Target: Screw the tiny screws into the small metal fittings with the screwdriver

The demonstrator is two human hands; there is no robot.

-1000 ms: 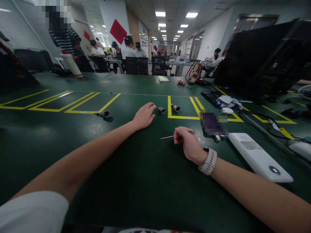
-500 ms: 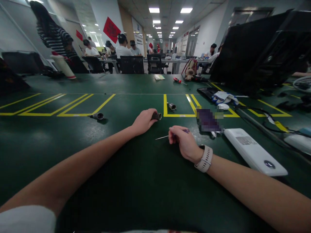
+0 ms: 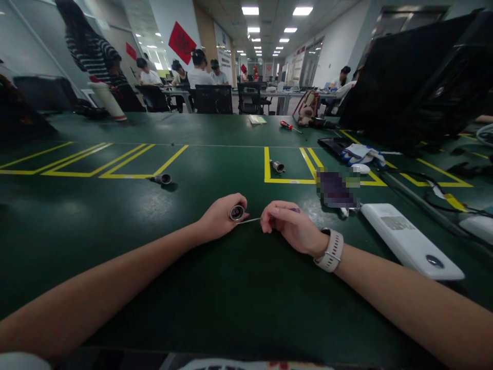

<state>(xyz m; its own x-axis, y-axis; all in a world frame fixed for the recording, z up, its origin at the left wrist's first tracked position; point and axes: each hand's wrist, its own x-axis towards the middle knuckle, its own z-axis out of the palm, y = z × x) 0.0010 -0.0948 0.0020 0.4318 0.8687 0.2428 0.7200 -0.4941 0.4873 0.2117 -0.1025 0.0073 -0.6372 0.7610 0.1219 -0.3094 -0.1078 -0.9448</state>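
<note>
My left hand (image 3: 219,218) is closed around a round metal connector (image 3: 236,212), its open end tilted toward me. My right hand (image 3: 290,226), with a watch on the wrist, grips a thin screwdriver (image 3: 251,221). A bit of its purple handle shows above the fingers. The screwdriver's shaft points left, and its tip is at the near side of the connector; I cannot tell whether the two touch. A similar connector (image 3: 164,179) lies on the table to the left, and another connector (image 3: 277,166) lies inside a yellow-taped box on the right.
Yellow tape outlines (image 3: 289,181) mark the green table (image 3: 215,288). To the right are a phone (image 3: 336,189), a white power bank (image 3: 412,239), gloves (image 3: 362,154), cables and a dark monitor (image 3: 408,77). A red screwdriver (image 3: 288,125) lies farther back. Several people sit beyond.
My left hand has brought the connector down and toward me, turning its open end to face me. The screwdriver tip and the connector are now close together. The view has shifted slightly.
</note>
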